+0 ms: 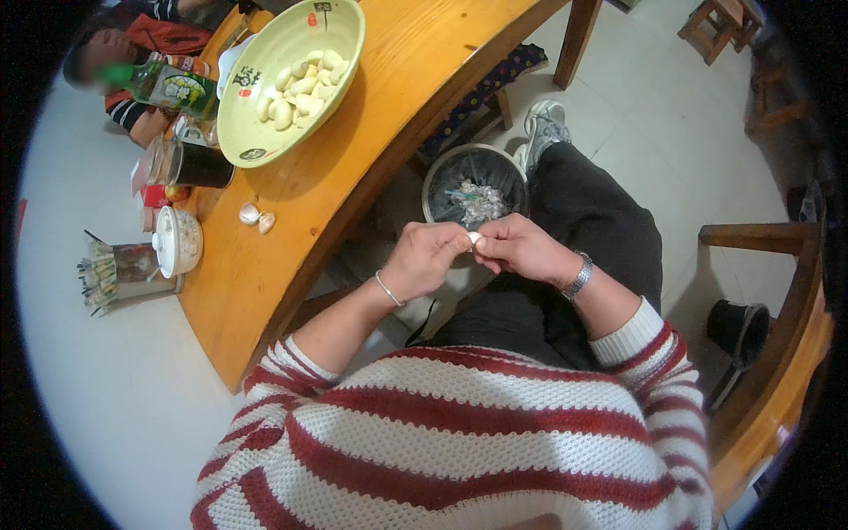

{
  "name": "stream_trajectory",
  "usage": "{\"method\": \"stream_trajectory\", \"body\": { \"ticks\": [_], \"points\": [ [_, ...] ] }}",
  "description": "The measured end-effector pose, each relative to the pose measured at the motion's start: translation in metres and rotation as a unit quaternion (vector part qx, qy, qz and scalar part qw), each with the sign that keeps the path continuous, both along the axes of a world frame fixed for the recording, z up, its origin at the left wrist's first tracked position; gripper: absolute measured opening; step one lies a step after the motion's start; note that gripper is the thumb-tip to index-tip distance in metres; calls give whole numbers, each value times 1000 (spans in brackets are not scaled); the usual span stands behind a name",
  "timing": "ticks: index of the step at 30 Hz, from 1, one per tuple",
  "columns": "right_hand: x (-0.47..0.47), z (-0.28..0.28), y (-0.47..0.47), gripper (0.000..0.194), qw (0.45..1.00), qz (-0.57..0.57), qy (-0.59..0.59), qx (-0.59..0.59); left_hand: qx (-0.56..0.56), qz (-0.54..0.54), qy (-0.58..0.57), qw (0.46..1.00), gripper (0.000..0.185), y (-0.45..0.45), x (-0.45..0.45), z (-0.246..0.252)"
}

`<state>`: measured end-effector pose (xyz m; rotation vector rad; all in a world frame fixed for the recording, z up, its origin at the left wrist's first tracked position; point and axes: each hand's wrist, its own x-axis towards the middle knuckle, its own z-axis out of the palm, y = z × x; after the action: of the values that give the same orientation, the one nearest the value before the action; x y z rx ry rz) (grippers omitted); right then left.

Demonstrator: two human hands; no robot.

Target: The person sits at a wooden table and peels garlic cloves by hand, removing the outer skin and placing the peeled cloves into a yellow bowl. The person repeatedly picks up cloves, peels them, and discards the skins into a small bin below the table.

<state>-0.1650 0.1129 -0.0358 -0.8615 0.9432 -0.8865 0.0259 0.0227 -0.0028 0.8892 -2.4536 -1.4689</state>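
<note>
Between the fingertips of my left hand (427,255) and my right hand (520,245) is a pale garlic clove (474,239), pinched from both sides. Both hands are just in front of a round bin (434,179) lined with a dark bag, with white garlic skins (480,201) inside. On the wooden table (291,265) to the left, a tilted-looking pale green bowl (242,136) holds several peeled garlic cloves (305,87). Two unpeeled cloves (257,217) lie on the wood near the bowl.
Along the table's far side stand a green bottle (175,87), a jar of dark contents (199,164), a lidded white pot (180,242) and a holder of thin packets (126,271). Another person's arm (139,122) shows beyond. Wooden stools (722,26) stand on the tiled floor.
</note>
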Motion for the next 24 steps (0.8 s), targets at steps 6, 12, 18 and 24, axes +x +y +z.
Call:
{"method": "stream_trajectory", "body": {
  "ticks": [6,12,18,24],
  "points": [
    [1,-6,0,28,971,-10,-184,150,-220,-82,93,968,21,-4,2,-6],
    [-2,-4,-4,34,948,-53,-257,179,99,44,-25,994,25,-19,-3,2],
    [-4,-3,-8,37,921,-77,-317,216,6,115,68,991,22,-15,-7,-8],
    [-2,-7,-11,37,927,-92,-313,184,-173,97,32,980,33,-24,-21,-16]
  ]
}}
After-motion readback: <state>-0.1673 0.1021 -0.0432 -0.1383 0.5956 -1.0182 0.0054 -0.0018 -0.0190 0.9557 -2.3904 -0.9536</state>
